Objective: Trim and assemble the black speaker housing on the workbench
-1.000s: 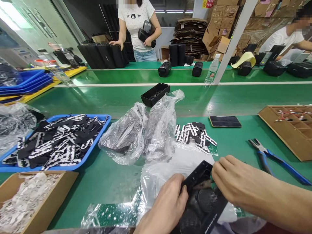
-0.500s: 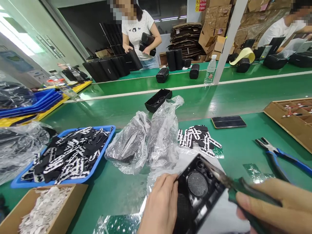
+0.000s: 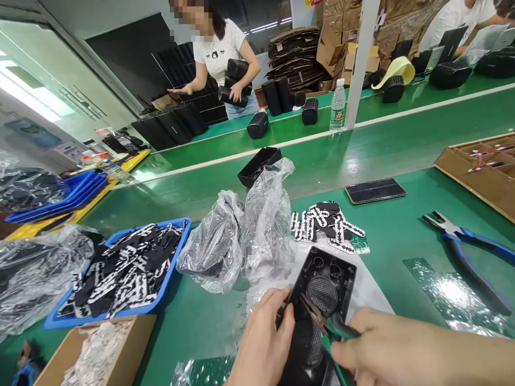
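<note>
My left hand (image 3: 263, 343) grips the left edge of a black plastic speaker shell (image 3: 328, 276) with round mesh grilles, lying inside-up on a white sheet near the table's front edge. My right hand (image 3: 396, 351) holds green-handled pliers (image 3: 328, 327), whose jaws rest over the shell's middle, close to my left thumb. Just beyond the shell lies a small pile of black-and-white foam strips (image 3: 324, 221).
A blue tray (image 3: 171, 268) of foam strips and a cardboard box (image 3: 132, 343) stand at the left. Crumpled plastic bags (image 3: 241, 236), a phone (image 3: 375, 190), blue-handled pliers (image 3: 469, 244) and a wooden divider tray (image 3: 475, 179) lie around. Two people work across the green conveyor (image 3: 402, 145).
The shell has been laid flatter and turned more upright in view. My right hand brought the green pliers' jaws from the shell's right edge onto its middle. The camera tilted left.
</note>
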